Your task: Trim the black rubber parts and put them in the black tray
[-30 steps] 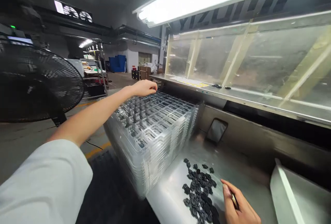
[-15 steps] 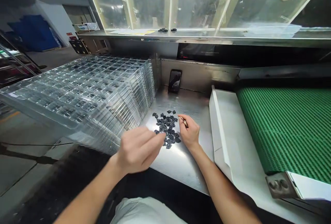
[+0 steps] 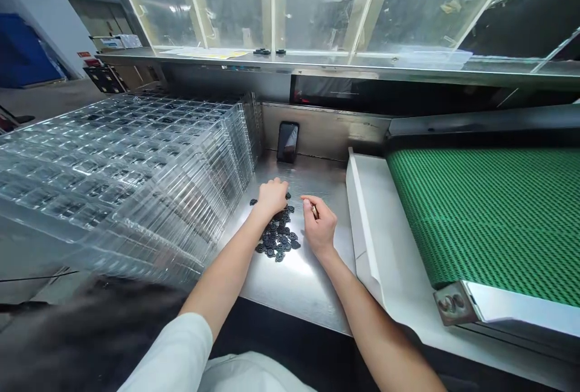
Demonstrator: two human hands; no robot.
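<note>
**Work laid out within close reach**

The green belt (image 3: 480, 217) was seen at the right, well clear of both hands. At the left, clear trays (image 3: 194, 192) were stacked rim above rim, presumably so that many could be kept in little room; dark shapes were shown in some cells, too indistinct to be named. Between them, the bare metal table (image 3: 294, 292) was left as a flat surface on which small things could be easily spread and seen. A white trough (image 3: 389, 223) was set along its right side, with a raised lip by which loose things were probably kept from straying.

The left hand (image 3: 273, 197) was placed over the far end of the black parts (image 3: 277, 240), its fingers bent down and close together; whether anything was pinched could not be told. The right hand (image 3: 319, 223) was held just beside them, its fingers curled around a slim tool (image 3: 315, 211), likely so that it could be kept ready.

The phone (image 3: 287, 141) was leaned upright against the back panel (image 3: 362, 129), seemingly so that its screen could be faced. The parts were gathered loosely on the table, between trays and trough, perhaps for easy picking.
</note>
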